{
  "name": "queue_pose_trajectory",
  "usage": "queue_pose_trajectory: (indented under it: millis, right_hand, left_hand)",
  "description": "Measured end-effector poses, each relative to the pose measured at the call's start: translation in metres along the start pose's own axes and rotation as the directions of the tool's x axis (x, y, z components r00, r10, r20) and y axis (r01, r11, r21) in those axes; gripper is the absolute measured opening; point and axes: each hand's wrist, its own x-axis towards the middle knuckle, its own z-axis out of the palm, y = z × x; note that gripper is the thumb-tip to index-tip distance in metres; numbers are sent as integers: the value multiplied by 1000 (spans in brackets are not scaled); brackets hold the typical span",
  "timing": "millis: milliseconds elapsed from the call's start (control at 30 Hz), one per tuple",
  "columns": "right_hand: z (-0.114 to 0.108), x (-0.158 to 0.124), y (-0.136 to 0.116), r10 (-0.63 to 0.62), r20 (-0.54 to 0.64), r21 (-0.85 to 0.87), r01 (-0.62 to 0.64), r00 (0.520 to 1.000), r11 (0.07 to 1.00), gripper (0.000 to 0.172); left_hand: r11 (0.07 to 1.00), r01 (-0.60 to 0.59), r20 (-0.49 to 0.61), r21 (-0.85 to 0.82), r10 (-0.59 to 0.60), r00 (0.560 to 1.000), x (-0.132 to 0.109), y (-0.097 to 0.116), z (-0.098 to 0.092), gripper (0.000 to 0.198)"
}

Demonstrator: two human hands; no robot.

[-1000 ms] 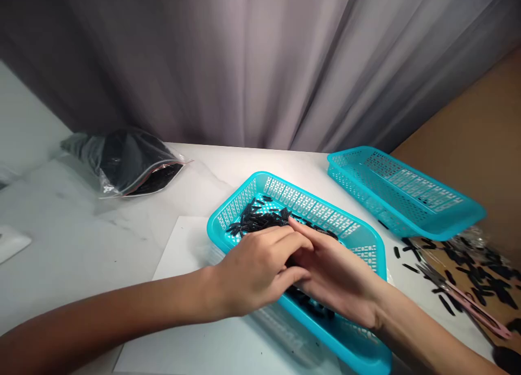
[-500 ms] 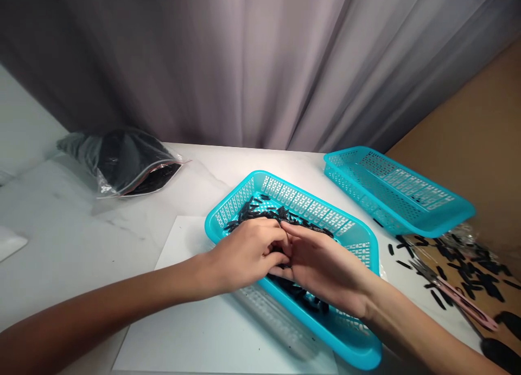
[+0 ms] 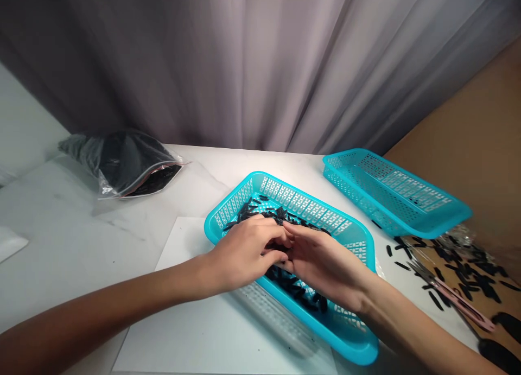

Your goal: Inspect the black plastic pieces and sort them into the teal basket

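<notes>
Over the near turquoise plastic basket point(image 3: 345, 348), my left hand point(image 3: 248, 253) and my right hand point(image 3: 325, 266) meet with their fingers curled towards each other. The fingertips of both touch or nearly touch. Dark material shows in the gap between them, but whether it is gripped or lies beneath is hidden. Small black strips point(image 3: 301, 296) cover much of the basket's floor, loosely heaped under and around my hands. The basket has latticed walls and sits at a slant, partly over a white board point(image 3: 163, 331).
A zip bag point(image 3: 126, 163) of black material lies open at the back left. Behind on the right rests a second turquoise basket point(image 3: 439, 212). More black strips point(image 3: 468, 272), pink-handled scissors point(image 3: 464, 304) and a black-handled tool point(image 3: 496, 353) lie at the right. A grey curtain point(image 3: 244, 65) hangs behind.
My hands stay together over the basket, with only slight finger movement. The near basket's right end appears shifted a little to the left and up.
</notes>
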Motion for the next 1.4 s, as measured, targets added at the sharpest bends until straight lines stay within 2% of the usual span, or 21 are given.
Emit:
queue_pose_trajectory:
  millis: [200,333,633,967,1400]
  right_hand:
    - [1,-1,-1,17,15,24,-17,1000,1000,20]
    - [0,-1,-1,-7,45,33,5,999,999,19]
    - [-1,0,1,-2,-5,90,2,1000,996,12]
    - [1,-1,1,-1,-3,46,1,1000,999,18]
    - [-1,0,0,-40,-4,-22,40,999,999,14]
  left_hand:
    - [999,-30,12,32,30,999,-3,0,1,11]
    - [997,-46,-17,66,47,999,-3,1,2,6]
    - [996,-49,-78,-73,43,996,-2,3,0,10]
    - [972,63,-214,-227,-113,970,0,4,-1,7]
    - [960,73,-298,-269,-155,942,2,3,-3,4]
